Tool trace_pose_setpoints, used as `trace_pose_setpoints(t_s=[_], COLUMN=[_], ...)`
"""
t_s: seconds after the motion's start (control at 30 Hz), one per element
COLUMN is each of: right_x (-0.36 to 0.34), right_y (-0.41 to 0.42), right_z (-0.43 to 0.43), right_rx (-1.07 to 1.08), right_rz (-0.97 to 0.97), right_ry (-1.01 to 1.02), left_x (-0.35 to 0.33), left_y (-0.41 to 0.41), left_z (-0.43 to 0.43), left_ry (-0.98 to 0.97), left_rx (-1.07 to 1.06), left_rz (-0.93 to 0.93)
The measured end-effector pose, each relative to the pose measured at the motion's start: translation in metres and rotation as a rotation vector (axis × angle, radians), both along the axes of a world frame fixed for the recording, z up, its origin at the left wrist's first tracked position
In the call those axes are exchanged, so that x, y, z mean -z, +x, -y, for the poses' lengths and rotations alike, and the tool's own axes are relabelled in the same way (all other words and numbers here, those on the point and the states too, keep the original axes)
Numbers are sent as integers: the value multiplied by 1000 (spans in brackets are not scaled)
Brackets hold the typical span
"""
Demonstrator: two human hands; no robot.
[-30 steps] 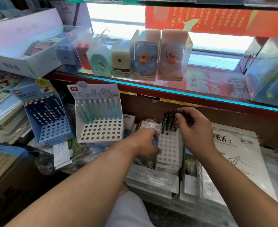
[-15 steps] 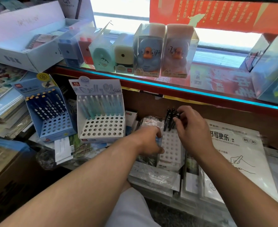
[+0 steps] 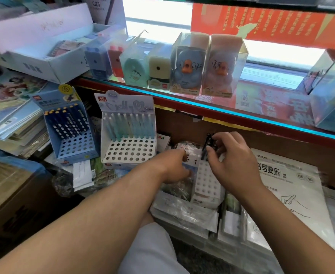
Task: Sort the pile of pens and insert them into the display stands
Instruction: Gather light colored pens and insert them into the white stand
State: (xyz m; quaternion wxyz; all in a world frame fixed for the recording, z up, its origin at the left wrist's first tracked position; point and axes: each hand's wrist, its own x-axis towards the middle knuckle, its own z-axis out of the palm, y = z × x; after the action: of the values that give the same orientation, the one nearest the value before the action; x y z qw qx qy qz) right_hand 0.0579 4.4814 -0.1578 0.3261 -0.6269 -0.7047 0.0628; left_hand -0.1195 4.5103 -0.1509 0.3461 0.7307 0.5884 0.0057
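1. Right hand (image 3: pixel 234 167) pinches black pens (image 3: pixel 207 144) at the back edge of the white stand (image 3: pixel 208 181).
2. Left hand (image 3: pixel 174 167) grips the stand's left edge, fingers curled.
3. Stand sits on wrapped packs (image 3: pixel 184 212), below the glass shelf (image 3: pixel 241 115) front edge.

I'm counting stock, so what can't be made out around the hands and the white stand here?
Head view only.
- pens: the right hand pinches and covers them; count unclear.
- stand: its back rows are hidden behind the right hand.
- left hand: fingertips curl out of sight beside the stand; grip unclear.
- pad: small print blurred.
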Motion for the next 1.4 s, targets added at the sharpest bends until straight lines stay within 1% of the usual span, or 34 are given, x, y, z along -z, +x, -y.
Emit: trace_pose_setpoints(t_s=[0.07,0.17,0.27,0.37,0.47,0.53,0.63,0.77,0.87,1.0,1.07,1.17,1.3,1.4], right_x=[-9,-22,-35,-46,-51,-54,-57,-54,-43,-24,-13,5,25,31], right_y=[-11,-37,-75,-123,-181,-224,-291,-376,-431,-480,-495,-511,-524,-535], right_z=[3,3,2,0,1,6,18,44,60,71,72,74,75,78], right_rx=[-38,-214,-413,-593,-775,-899,-1061,-1238,-1302,-1301,-1282,-1232,-1144,-1120], right_rz=[-43,-166,-224,-229,-189,-150,-12,181,277,352,382,380,364,355], right_ry=[-22,-118,-246,-283,-278,-292,-345,-391,-374,-442,-445,-443,-385,-375], left_x=[-7,-27,-49,-69,-80,-79,-71,-51,-34,-16,-6,9,22,26], left_y=[-14,-41,-93,-162,-232,-276,-332,-386,-412,-435,-443,-450,-457,-463], left_z=[5,12,26,58,109,148,208,277,304,313,314,315,313,312], left_ry=[46,73,137,188,214,193,136,146,174,190,202,217,218,243], left_rx=[-119,-282,-360,-485,-628,-709,-823,-986,-1064,-1094,-1102,-1110,-1096,-1083], left_rz=[51,136,114,107,89,29,-35,-76,-169,-202,-216,-253,-288,-313])
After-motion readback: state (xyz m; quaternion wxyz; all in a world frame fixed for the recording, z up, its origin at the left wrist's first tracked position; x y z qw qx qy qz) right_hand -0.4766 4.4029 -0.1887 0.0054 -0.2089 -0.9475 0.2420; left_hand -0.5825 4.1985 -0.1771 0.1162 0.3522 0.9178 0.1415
